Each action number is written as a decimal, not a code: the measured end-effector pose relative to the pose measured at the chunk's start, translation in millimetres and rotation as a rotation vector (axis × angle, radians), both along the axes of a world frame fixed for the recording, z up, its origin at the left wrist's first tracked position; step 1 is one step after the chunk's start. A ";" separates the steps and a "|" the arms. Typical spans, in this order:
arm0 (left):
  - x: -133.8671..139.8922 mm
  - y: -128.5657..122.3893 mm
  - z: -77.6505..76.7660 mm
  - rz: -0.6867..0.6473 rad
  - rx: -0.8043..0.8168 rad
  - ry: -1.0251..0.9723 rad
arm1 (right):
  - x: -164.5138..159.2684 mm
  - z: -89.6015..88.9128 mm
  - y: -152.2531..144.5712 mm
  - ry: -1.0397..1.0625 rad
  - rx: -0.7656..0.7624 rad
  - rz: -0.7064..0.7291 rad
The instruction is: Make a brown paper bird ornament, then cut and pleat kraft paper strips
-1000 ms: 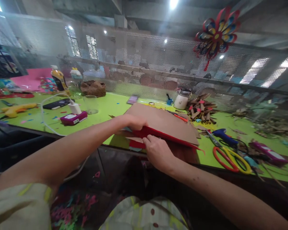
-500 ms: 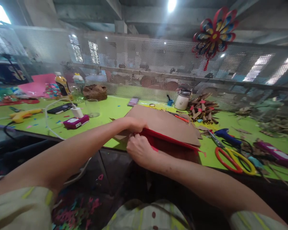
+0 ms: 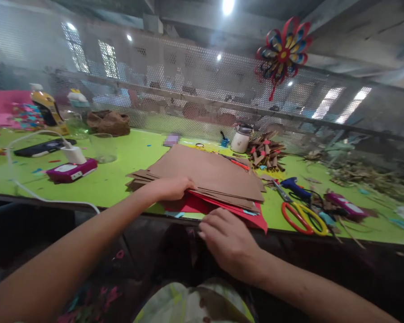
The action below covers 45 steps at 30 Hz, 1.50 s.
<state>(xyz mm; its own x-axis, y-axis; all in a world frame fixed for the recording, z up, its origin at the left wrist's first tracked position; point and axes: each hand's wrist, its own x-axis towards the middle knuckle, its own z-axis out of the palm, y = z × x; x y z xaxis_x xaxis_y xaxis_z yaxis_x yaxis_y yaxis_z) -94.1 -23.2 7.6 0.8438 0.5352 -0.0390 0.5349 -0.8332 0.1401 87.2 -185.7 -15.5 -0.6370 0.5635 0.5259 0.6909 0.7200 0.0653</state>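
A stack of brown paper sheets (image 3: 207,168) lies near the table's front edge, with red paper (image 3: 256,220) sticking out beneath it. My left hand (image 3: 175,188) is closed on the near edge of the brown sheets, lifting them a little off the red layer. Small light blue pieces (image 3: 251,212) show at the red paper's edge. Just in front of the red paper is my right hand (image 3: 227,237), its fingers loosely bent and slightly apart, with nothing visible in them. The underside of its fingers and its thumb are hidden. Scissors with orange handles (image 3: 239,164) rest on the stack.
Right of the stack lie large scissors (image 3: 303,217), a blue glue gun (image 3: 296,187) and a purple power block (image 3: 345,205). Another purple block (image 3: 72,170) with a white charger, a phone (image 3: 45,147) and a clear cup (image 3: 103,148) are at left. Behind stands a mesh screen (image 3: 188,89).
My right hand has let go of the red paper's edge and drawn back right and toward me. The brown stack lies lower, with more red showing below. The view has turned right.
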 end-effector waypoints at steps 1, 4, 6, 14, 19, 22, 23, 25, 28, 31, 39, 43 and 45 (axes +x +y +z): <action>0.1 -2.9 -4.3 -0.001 0.046 -0.008 | 15.5 0.2 -2.3 0.045 0.008 -0.044; 2.4 -11.8 -14.4 0.032 0.133 -0.017 | 59.7 -5.9 4.7 0.059 0.004 -0.270; 3.8 -17.2 -21.0 0.055 0.163 -0.037 | 83.7 -14.3 13.2 -0.001 -0.070 -0.302; -0.6 -34.7 -39.1 0.112 0.231 -0.181 | 120.2 -33.9 22.6 -0.103 -0.188 -0.278; -2.9 -44.8 -22.9 0.089 0.132 -0.165 | 122.6 -14.1 8.9 -0.111 -0.338 -0.271; -0.6 -46.5 -20.3 0.090 0.126 -0.161 | 118.2 7.6 6.5 0.004 -0.464 -0.257; 0.8 -46.7 -21.5 0.092 0.132 -0.169 | 116.0 13.4 10.8 0.068 -0.487 -0.256; 3.3 -48.2 -25.7 0.098 0.147 -0.189 | 111.2 19.3 28.4 0.169 -0.461 -0.260; 3.7 -54.3 -30.2 0.121 0.156 -0.192 | 103.9 14.0 67.2 0.125 -0.328 -0.302; -1.4 -61.7 -28.5 0.129 0.141 -0.202 | 96.5 1.6 99.8 -0.013 -0.306 -0.315; -30.9 -49.7 -23.1 0.269 0.224 -0.250 | 84.4 -15.2 119.7 -0.114 -0.284 -0.326; -55.0 -44.7 -25.1 0.408 0.437 -0.346 | 83.5 -16.0 122.3 -0.150 -0.257 -0.492; -66.9 -43.8 -25.6 0.551 0.535 -0.393 | 84.3 -17.2 124.1 -0.147 -0.236 -0.537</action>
